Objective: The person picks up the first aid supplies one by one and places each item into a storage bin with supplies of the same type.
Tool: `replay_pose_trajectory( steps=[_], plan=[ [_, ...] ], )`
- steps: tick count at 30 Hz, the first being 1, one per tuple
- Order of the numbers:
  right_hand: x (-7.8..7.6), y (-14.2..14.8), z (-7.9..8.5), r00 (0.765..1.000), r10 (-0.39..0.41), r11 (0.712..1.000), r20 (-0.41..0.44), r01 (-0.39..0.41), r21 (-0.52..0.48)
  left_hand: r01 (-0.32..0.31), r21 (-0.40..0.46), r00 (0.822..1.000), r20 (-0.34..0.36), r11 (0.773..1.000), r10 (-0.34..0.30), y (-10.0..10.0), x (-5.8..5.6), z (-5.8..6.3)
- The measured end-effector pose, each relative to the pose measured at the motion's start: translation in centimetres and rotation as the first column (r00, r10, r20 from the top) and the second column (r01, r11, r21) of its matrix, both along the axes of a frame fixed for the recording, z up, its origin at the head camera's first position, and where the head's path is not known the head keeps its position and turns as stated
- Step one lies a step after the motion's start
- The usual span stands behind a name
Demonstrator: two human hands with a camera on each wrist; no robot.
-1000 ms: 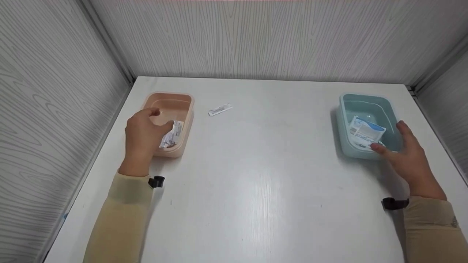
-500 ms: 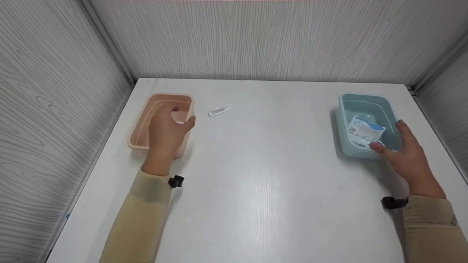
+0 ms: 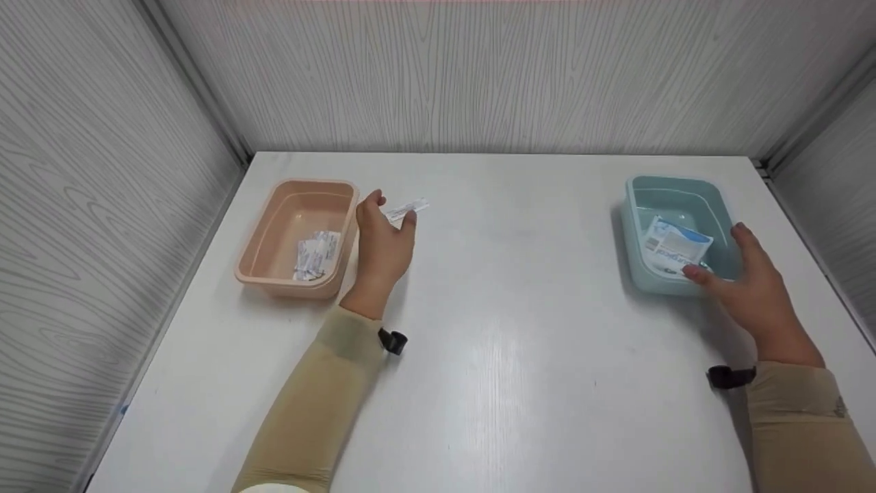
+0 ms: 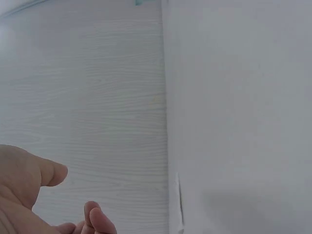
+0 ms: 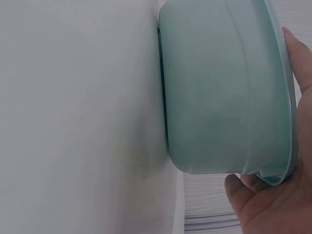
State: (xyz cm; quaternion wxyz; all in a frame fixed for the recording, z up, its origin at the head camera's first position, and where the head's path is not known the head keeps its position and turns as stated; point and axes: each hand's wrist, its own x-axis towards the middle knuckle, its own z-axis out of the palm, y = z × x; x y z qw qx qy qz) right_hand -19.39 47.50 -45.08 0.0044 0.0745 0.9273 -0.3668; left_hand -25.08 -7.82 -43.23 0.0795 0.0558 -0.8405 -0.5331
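Observation:
My left hand (image 3: 387,250) reaches over the table just right of the peach bin (image 3: 250,263), thumb and fingers apart. Between its thumb and index finger lies a narrow white printed packet (image 3: 416,205), partly covered by the hand. Seen edge-on in the left wrist view, the packet (image 4: 180,202) is apart from the fingers. My right hand (image 3: 759,294) holds the near right corner of the teal bin (image 3: 636,239), thumb over the rim and fingers round the outside, as the right wrist view shows too. White and blue packets (image 3: 674,246) printed "surgical" lie in that bin.
Several small white packets (image 3: 317,255) lie heaped in the right part of the peach bin. Both bins stand on a white table (image 3: 506,342). Wood-grain panels (image 3: 506,75) rise behind it and along both sides.
My left hand has moved right, from above the peach bin to the lone packet on the table. My right hand stays at the teal bin.

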Motion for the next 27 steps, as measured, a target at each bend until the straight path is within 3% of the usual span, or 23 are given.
replay_pose_trajectory(
  steps=[5,12,19,27],
  plan=[
    [-0.6,-0.4,0.2,1.000,0.009,1.000,0.002,-0.009,0.009,-0.035,0.003,0.998,0.048,0.999,0.035,1.0,-1.5,-2.0],
    [-0.8,-1.0,0.0,1.000,0.024,1.000,0.004,-0.024,0.008,-0.063,-0.021,0.987,0.146,0.998,0.066,0.4,-3.2,-4.7],
    [-0.6,-0.5,0.2,1.000,0.026,0.999,-0.016,-0.026,0.035,-0.062,-0.005,0.979,0.194,0.998,0.062,-0.5,-4.8,-5.2],
    [0.1,-0.1,0.0,1.000,0.005,1.000,-0.007,-0.005,0.021,-0.096,-0.074,0.976,0.187,0.993,0.109,-0.9,-6.4,-5.6]
  ],
)
